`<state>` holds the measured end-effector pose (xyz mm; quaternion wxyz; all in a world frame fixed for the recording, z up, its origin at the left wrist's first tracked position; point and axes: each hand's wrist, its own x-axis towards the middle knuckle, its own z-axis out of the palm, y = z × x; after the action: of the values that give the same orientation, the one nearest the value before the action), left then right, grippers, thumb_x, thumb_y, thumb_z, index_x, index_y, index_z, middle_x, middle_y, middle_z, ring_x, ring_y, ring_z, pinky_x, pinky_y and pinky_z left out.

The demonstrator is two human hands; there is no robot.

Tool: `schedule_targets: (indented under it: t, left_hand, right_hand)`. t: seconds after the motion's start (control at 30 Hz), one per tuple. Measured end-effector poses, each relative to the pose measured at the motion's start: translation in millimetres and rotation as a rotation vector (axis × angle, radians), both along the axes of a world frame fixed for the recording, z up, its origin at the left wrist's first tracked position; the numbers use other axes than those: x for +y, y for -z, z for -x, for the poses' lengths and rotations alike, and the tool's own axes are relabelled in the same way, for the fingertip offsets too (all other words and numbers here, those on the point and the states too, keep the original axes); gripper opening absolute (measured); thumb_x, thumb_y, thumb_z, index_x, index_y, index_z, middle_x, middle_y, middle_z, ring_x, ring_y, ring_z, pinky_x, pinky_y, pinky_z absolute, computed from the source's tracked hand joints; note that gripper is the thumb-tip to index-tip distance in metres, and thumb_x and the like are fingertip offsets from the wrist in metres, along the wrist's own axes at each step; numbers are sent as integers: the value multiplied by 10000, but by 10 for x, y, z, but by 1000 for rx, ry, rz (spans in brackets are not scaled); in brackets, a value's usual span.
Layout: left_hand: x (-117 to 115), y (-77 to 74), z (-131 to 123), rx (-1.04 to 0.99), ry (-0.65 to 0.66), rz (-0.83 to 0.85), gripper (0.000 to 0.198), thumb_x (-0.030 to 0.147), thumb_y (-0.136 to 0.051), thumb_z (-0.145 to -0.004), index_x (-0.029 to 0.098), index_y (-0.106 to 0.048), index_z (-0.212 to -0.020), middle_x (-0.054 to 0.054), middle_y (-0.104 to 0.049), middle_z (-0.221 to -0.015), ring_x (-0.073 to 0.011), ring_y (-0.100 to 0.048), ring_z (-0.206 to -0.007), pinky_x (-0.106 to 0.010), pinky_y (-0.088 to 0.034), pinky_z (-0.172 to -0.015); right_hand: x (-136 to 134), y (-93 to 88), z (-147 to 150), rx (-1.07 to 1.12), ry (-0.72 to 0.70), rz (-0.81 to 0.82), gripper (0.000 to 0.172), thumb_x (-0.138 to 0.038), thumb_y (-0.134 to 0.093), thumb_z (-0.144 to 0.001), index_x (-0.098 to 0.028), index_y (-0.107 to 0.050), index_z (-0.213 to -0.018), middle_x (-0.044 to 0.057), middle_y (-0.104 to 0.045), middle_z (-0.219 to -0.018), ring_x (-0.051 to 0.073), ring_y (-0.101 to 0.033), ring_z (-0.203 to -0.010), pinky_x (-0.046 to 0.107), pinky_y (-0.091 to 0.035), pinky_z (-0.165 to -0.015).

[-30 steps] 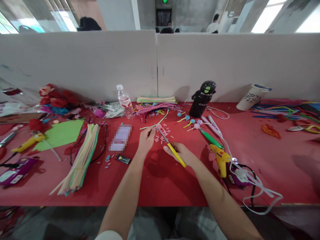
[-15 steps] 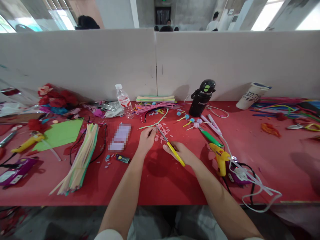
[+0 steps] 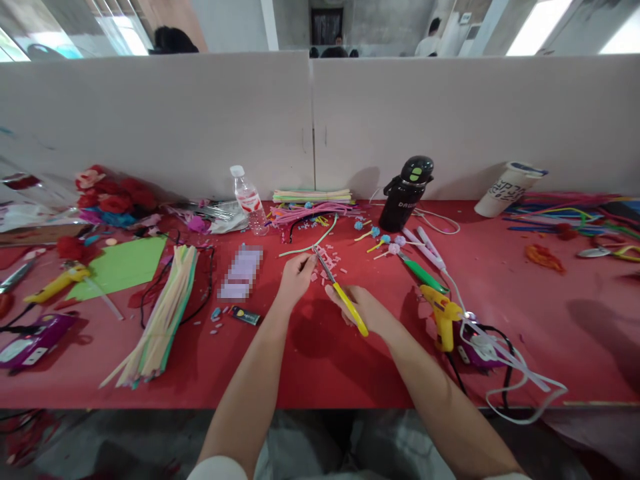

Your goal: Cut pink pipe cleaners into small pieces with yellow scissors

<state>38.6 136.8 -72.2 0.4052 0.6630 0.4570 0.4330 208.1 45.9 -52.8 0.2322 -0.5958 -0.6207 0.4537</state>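
Note:
My right hand point(image 3: 364, 308) is closed around a pair of yellow-handled scissors point(image 3: 345, 298), whose metal blades point up and left. The tips reach close to my left hand point(image 3: 296, 277), which is pinched shut; whatever sits between those fingers is too small to make out. Small pink cut pieces point(image 3: 329, 257) lie scattered on the red table just beyond both hands. A pale green pipe cleaner point(image 3: 325, 233) curves behind them. To the right rest small blue and pink pom-pom pieces on stems point(image 3: 394, 248).
A bundle of cream and green strips point(image 3: 167, 313) lies left, near a small dark tube point(image 3: 245, 315). A plastic bottle point(image 3: 250, 203) and a black flask point(image 3: 405, 197) stand behind. Right are a yellow glue gun point(image 3: 443, 313), a green-handled tool point(image 3: 424, 275) and white cables point(image 3: 525, 400).
The scissor tips sit slightly further right and the handles a little lower. My left hand has shifted slightly right. The camera view has tilted a little.

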Motion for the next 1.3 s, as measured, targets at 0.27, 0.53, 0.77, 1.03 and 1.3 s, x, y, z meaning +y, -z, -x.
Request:
schedule_targets:
  t: [0.27,0.53,0.77,1.03,1.3]
  left_hand:
    - [36,135,-56,-142,80,326,314,442,-536,-785,165,-487,-648,71,-318,-475,-50,-276,-403,-194,-213,-417]
    - [84,231,-72,-270,79,483,283,394,-573,-766,159,-473,-644,91,-265,-476,-20,-197,-375,-179,-145,-394]
    - [66,214,-61,-337,68,540,325,425,-622,-733,156,-465,-640,96,-249,-479,-8,-186,-377,-176,-129,-396]
    - [54,147,-28,-387,56,600,307,395,-659,-702,143,-497,-640,93,-277,-459,-9,-190,-372,-182,-118,-398]
    - [51,76,92,134,99,380,332,436,-552,-765,139,-595,-622,15,-474,-511,-67,-351,-432,-210,-234,-444]
  right_hand:
    - [30,-21,-36,-125,-26,104,621,-657,-373,-844,-185,-463,-451,53,-522,-373,151,-538,-372,246,-402,-489]
    - [104,29,13,-90,3,124,627,-714,-398,-799,-201,-399,-439,36,-466,-326,143,-501,-321,238,-357,-406]
    - [118,86,13,-78,0,128,660,-743,-335,-804,-198,-408,-438,42,-470,-335,137,-494,-331,236,-357,-416]
    - [130,121,100,-219,74,82,614,-720,-377,-803,-192,-394,-490,26,-445,-398,120,-470,-392,231,-267,-402]
    - [130,262,42,13,110,152,623,-744,-359,-790,-192,-418,-508,-6,-402,-313,117,-435,-306,223,-322,-368]
